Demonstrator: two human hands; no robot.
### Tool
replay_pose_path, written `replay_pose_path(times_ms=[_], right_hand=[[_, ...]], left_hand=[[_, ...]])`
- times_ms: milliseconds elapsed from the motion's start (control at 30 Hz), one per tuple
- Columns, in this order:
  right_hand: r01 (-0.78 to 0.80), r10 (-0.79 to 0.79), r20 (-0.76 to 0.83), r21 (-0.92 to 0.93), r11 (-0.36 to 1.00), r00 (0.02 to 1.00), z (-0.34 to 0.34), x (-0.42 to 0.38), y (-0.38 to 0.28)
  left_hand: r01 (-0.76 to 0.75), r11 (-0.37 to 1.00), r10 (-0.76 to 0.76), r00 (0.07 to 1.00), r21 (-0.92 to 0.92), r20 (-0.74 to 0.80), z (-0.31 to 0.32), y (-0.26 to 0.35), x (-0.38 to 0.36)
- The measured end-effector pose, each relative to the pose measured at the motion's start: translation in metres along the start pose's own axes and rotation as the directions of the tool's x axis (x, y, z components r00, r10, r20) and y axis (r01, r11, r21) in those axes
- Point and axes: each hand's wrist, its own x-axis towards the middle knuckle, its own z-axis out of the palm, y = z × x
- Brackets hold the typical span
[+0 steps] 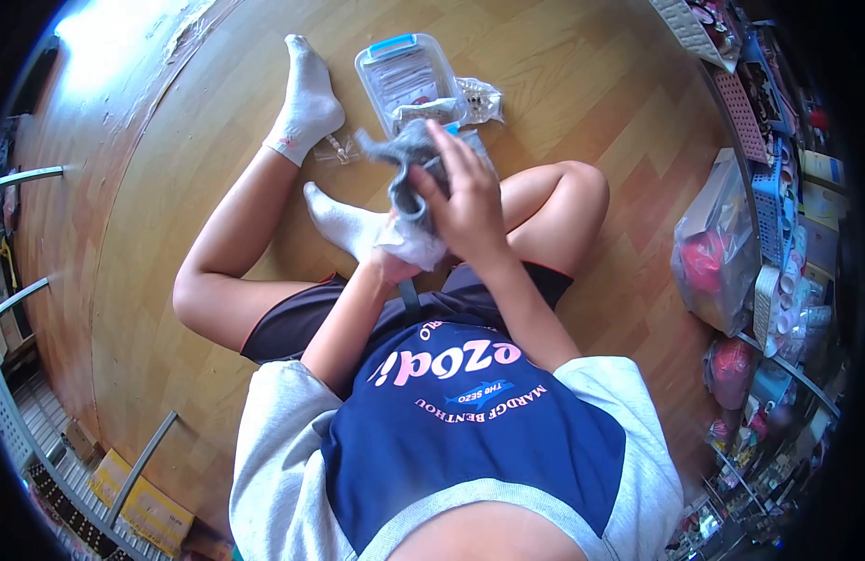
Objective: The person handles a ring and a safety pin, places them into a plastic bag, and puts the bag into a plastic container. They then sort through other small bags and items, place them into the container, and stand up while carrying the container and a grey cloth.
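My right hand [465,196] is closed on a crumpled grey cloth [414,150] with wavy edges, held up above my lap. My left hand [397,267] is just below it, mostly covered by a crumpled white cloth-like piece [416,247]. The left fingers are hidden under this white piece, so their grip does not show. Beyond the grey cloth, a clear plastic box [361,67] with blue clips is on the floor, with a stack of flat packets [403,79] inside.
A small clear bag of beads [481,99] lies beside the box, and a little packet [337,151] lies near my white-socked foot [311,98]. To the right stand crowded shelves with a plastic bag [718,248]. Metal rails [143,467] and a yellow box [143,505] are at left.
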Motion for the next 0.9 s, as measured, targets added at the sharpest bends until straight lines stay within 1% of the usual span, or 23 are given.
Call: replay_pose_path(times_ms=[67, 100, 133, 167, 200, 267, 300, 333, 367, 400, 433, 467, 500, 533, 600, 633, 667, 700, 733, 767, 800, 867, 900], right_hand=[[-0.279, 0.233, 0.180, 0.307, 0.910, 0.956, -0.007, 0.005, 0.006], [-0.225, 0.185, 0.141, 0.370, 0.901, 0.973, -0.008, 0.005, 0.009], [-0.220, 0.181, 0.137, 0.373, 0.901, 0.974, -0.008, 0.003, 0.015], [-0.239, 0.228, 0.078, 0.418, 0.876, 0.971, -0.006, 0.001, 0.024], [-0.257, 0.278, 0.023, 0.462, 0.849, 0.960, -0.006, -0.002, 0.033], [-0.245, 0.359, -0.126, 0.525, 0.815, 0.925, -0.020, 0.003, 0.042], [-0.294, 0.455, -0.166, 0.564, 0.771, 0.875, -0.026, 0.003, 0.061], [-0.245, 0.474, -0.272, 0.589, 0.770, 0.837, -0.037, 0.009, 0.065], [-0.216, 0.512, -0.382, 0.599, 0.772, 0.770, -0.042, 0.015, 0.078], [-0.202, 0.513, -0.468, 0.566, 0.799, 0.719, -0.049, 0.020, 0.088], [-0.211, 0.435, -0.530, 0.431, 0.877, 0.728, -0.054, 0.025, 0.102], [-0.217, 0.348, -0.579, 0.284, 0.934, 0.737, -0.058, 0.030, 0.118], [-0.322, 0.338, -0.493, 0.121, 0.939, 0.801, -0.063, 0.033, 0.134], [-0.300, 0.212, -0.518, -0.090, 0.950, 0.829, -0.061, 0.040, 0.132], [-0.137, 0.017, -0.508, -0.200, 0.970, 0.861, -0.053, 0.041, 0.123], [-0.020, -0.017, -0.445, -0.078, 0.997, 0.895, -0.042, 0.044, 0.126], [-0.025, 0.058, -0.310, 0.112, 0.993, 0.949, -0.030, 0.046, 0.115], [0.084, -0.072, -0.158, 0.066, 0.994, 0.985, -0.024, 0.048, 0.106], [0.112, -0.114, 0.024, 0.067, 0.991, 0.993, -0.014, 0.050, 0.103], [0.220, -0.217, 0.173, 0.002, 0.975, 0.961, -0.003, 0.053, 0.105], [0.331, -0.306, 0.224, -0.083, 0.940, 0.925, 0.008, 0.056, 0.107], [0.388, -0.275, 0.471, -0.160, 0.908, 0.838, 0.024, 0.066, 0.117], [0.385, -0.276, 0.470, -0.151, 0.911, 0.838, 0.028, 0.072, 0.121]], left_hand=[[0.089, 0.982, -0.076, 0.994, 0.166, -0.081, 0.023, -0.004, -0.005], [0.091, 0.981, -0.078, 0.994, 0.173, -0.080, 0.031, -0.004, -0.007], [0.136, 0.956, -0.115, 0.989, 0.261, -0.092, 0.037, -0.004, -0.008], [0.178, 0.922, -0.150, 0.983, 0.344, -0.107, 0.042, -0.004, -0.008], [0.177, 0.922, -0.149, 0.983, 0.344, -0.107, 0.047, -0.002, -0.007], [0.227, 0.629, -0.230, 0.968, 0.743, -0.101, 0.054, 0.006, -0.006], [0.247, 0.614, -0.219, 0.966, 0.750, -0.138, 0.053, 0.010, -0.003], [0.248, 0.614, -0.219, 0.966, 0.749, -0.140, 0.045, 0.015, -0.002], [0.244, 0.712, -0.074, 0.958, 0.658, -0.276, 0.034, 0.019, -0.003], [0.212, 0.797, 0.055, 0.907, 0.565, -0.418, 0.024, 0.024, -0.005], [0.133, 0.799, 0.153, 0.899, 0.587, -0.411, 0.032, 0.031, -0.003], [0.067, 0.814, 0.263, 0.842, 0.576, -0.470, 0.035, 0.037, -0.001], [0.007, 0.771, 0.358, 0.822, 0.637, -0.442, 0.034, 0.046, -0.002], [-0.052, 0.719, 0.451, 0.794, 0.693, -0.407, 0.040, 0.052, 0.001], [-0.259, 0.665, 0.659, 0.646, 0.700, -0.387, 0.051, 0.060, 0.013], [-0.302, 0.673, 0.621, 0.727, 0.676, -0.294, 0.048, 0.072, 0.011], [-0.367, 0.682, 0.625, 0.742, 0.632, -0.244, 0.053, 0.078, 0.012], [-0.370, 0.645, 0.657, 0.716, 0.668, -0.238, 0.053, 0.083, 0.013], [-0.370, 0.608, 0.686, 0.690, 0.703, -0.230, 0.053, 0.088, 0.015], [-0.391, 0.579, 0.715, 0.665, 0.715, -0.215, 0.057, 0.090, 0.018], [-0.340, 0.534, 0.700, 0.691, 0.774, -0.180, 0.051, 0.098, 0.018], [-0.244, 0.302, 0.766, 0.637, 0.921, -0.083, 0.075, 0.087, 0.034], [-0.236, 0.299, 0.768, 0.635, 0.925, -0.086, 0.077, 0.088, 0.038]])
